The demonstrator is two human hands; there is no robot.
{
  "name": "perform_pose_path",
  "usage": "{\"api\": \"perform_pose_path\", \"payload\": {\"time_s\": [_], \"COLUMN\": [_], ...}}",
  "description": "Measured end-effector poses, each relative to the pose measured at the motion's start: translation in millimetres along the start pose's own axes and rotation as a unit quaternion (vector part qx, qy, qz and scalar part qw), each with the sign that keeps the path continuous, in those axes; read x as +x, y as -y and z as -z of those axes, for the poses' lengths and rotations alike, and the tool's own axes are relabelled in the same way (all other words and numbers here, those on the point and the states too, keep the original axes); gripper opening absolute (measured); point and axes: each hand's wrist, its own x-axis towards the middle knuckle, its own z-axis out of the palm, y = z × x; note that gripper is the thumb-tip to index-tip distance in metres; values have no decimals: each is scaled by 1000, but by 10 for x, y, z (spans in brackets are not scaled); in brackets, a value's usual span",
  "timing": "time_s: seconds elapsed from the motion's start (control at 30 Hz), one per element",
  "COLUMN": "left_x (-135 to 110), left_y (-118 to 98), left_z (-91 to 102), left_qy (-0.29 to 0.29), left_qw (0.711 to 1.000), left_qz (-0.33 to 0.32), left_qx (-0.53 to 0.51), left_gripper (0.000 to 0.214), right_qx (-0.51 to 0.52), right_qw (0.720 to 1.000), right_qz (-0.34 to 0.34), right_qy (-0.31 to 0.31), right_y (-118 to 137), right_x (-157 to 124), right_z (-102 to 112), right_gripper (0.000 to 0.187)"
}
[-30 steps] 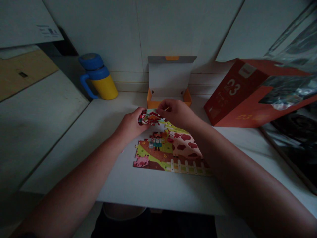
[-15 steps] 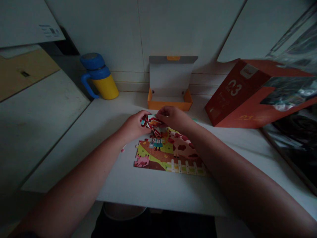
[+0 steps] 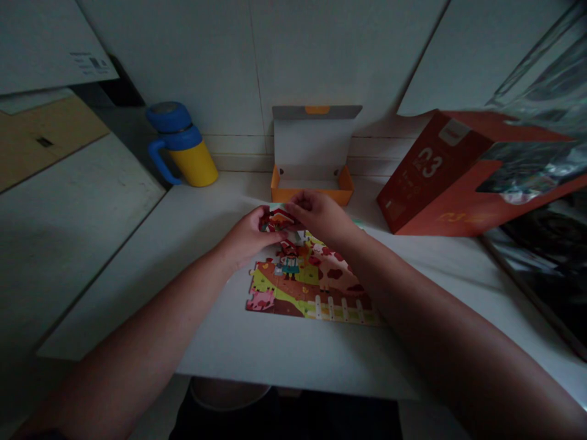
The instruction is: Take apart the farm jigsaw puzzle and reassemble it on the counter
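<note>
A farm-scene jigsaw puzzle (image 3: 293, 293) lies on the white tabletop, showing a pink cow, a small figure, a pig and a white fence. Its upper part is partly covered by my hands and right forearm. Over its upper left corner, my left hand (image 3: 250, 237) is closed on jigsaw pieces (image 3: 280, 217) printed with a red barn roof. My right hand (image 3: 316, 211) pinches the upper right side of the same pieces with thumb and fingers. How many pieces are between the hands I cannot tell.
Behind the hands stands an orange box (image 3: 314, 194) with its lid up. A blue and yellow jug (image 3: 186, 146) is at the back left. On the right, a large red box (image 3: 426, 177) leans near plastic wrapping (image 3: 536, 174). The table's front edge (image 3: 284, 386) runs near my lap.
The barn-roof pieces have turned from a tilted, bunched position to lie flatter, facing up. Both hands stay close together. The view has shifted slightly.
</note>
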Motion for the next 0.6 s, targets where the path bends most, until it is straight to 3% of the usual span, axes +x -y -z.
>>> {"api": "perform_pose_path", "payload": {"time_s": [0.1, 0.2, 0.3, 0.43, 0.6], "left_x": [47, 120, 194, 239, 218], "left_y": [-32, -105, -159, -175, -195], "left_z": [54, 175, 314, 414, 402], "left_qy": [-41, -125, -194, -237, -242], "left_qw": [998, 988, 974, 962, 961], "left_qz": [-23, -31, -57, -80, -73], "left_qx": [-47, -80, -101, -108, -113], "left_gripper": [52, 50, 49, 47, 46], "right_qx": [76, 75, 63, -64, -209], "right_qw": [996, 992, 995, 997, 978], "right_qz": [14, 15, -23, -29, -26], "right_qy": [-45, -97, -76, -36, -6], "right_y": [71, 40, -60, -125, -76], "right_x": [17, 48, 63, 100, 230], "right_z": [36, 88, 107, 76, -59], "right_gripper": [21, 18, 18, 15, 14]}}
